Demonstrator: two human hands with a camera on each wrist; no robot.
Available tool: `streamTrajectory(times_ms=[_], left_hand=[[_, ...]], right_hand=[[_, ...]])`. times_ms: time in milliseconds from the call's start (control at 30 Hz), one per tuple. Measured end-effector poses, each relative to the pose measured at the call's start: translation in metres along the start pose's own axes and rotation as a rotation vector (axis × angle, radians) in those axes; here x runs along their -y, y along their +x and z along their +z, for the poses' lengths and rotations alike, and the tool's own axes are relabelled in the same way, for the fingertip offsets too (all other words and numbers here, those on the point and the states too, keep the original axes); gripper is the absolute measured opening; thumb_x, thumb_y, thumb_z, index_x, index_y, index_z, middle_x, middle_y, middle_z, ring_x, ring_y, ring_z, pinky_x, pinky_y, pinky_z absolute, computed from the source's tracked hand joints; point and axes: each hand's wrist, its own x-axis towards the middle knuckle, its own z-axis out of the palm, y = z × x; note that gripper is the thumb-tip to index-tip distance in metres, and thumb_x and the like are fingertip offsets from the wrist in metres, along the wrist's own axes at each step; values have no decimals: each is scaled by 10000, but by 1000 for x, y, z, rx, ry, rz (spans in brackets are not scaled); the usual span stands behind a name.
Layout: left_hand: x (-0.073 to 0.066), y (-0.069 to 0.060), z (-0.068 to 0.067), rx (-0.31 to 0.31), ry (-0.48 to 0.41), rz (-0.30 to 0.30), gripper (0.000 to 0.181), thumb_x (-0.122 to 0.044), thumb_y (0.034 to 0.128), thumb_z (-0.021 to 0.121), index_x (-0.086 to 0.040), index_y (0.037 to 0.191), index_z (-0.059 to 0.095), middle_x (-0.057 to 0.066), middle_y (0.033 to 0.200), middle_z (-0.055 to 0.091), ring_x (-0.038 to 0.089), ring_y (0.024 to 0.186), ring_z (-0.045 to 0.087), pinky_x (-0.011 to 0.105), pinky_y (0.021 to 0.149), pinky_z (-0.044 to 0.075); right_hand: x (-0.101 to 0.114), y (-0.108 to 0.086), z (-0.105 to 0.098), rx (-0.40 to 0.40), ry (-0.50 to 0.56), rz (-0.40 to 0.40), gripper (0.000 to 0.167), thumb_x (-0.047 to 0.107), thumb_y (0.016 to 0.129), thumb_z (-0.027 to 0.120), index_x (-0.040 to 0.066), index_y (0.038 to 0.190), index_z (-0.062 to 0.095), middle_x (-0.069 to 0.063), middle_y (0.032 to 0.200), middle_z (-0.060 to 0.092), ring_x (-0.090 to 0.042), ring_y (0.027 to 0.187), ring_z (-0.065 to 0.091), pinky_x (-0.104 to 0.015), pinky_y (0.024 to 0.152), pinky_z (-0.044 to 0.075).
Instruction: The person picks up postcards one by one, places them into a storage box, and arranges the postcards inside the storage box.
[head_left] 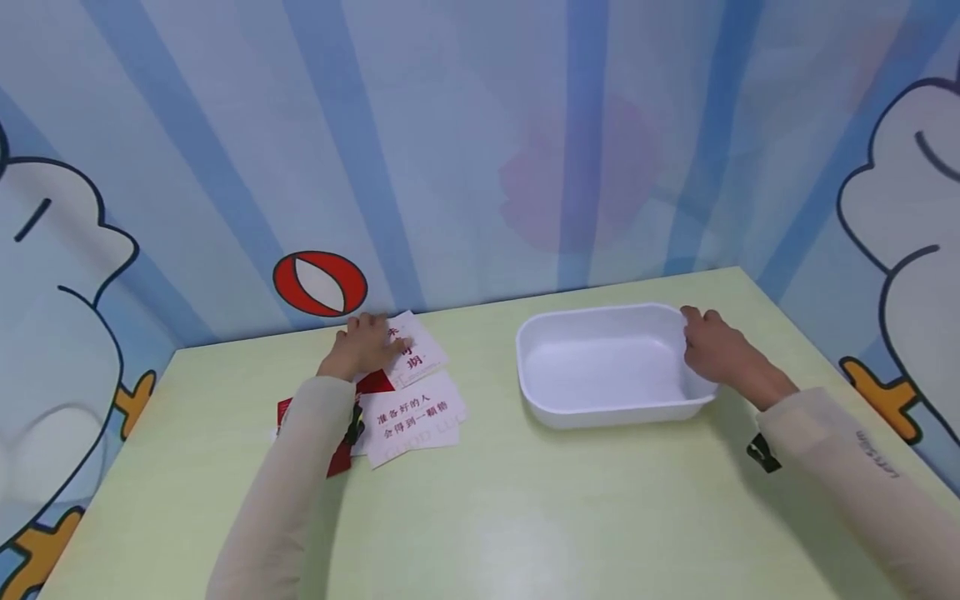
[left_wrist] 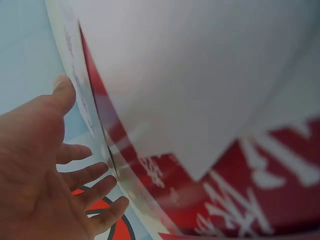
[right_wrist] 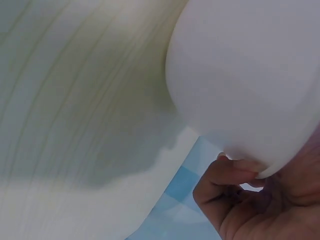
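Observation:
A white plastic basin (head_left: 603, 362) stands right of the middle of the table. At its right end my right hand (head_left: 716, 346) grips the rim; in the right wrist view the fingers (right_wrist: 227, 172) curl round the basin's edge. On the left side lies a loose pile of printed cards, with a white card (head_left: 411, 419) bearing dark red characters at the front. Over another white card (head_left: 420, 354) at the back, my left hand (head_left: 365, 346) reaches with its fingers spread. Red cards (left_wrist: 200, 207) show beneath the white ones. My left forearm hides part of the pile.
The light wooden table (head_left: 480, 517) ends at a blue striped backdrop (head_left: 465, 150) with cartoon figures. A red and white oval (head_left: 321, 283) is printed on it behind the left hand. Side panels stand at both ends of the table.

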Motion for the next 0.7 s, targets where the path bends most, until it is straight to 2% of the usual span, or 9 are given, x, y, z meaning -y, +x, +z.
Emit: streamTrajectory(times_ms=[167,467,700], left_hand=[[1,1,0,-4,13,-24,789,-468,956,596,80,1460,335,287,1418,363,432,1307,323,638,1116,338],[4,3,-1,-16,18,10,753,-421,948,636,108,1415,373,318,1398,349,452,1320,286,645,1105,345],[3,1,-3,-35,-7,-5,773,-421,929,667,115,1397,366,340,1371,375,463,1304,309,618,1095,368]], right_hand=[[4,2,2,-17,7,6,522,58,1008,271,-210,1447,182,-503,1321,334,-580,1126,485,-595,846,469],[8,5,5,-38,35,6,519,73,1016,263,-207,1446,186,-506,1313,338,-578,1102,505,-608,858,464],[13,6,7,-41,58,20,520,89,1022,257,-187,1457,184,-493,1312,345,-574,1108,508,-610,878,464]])
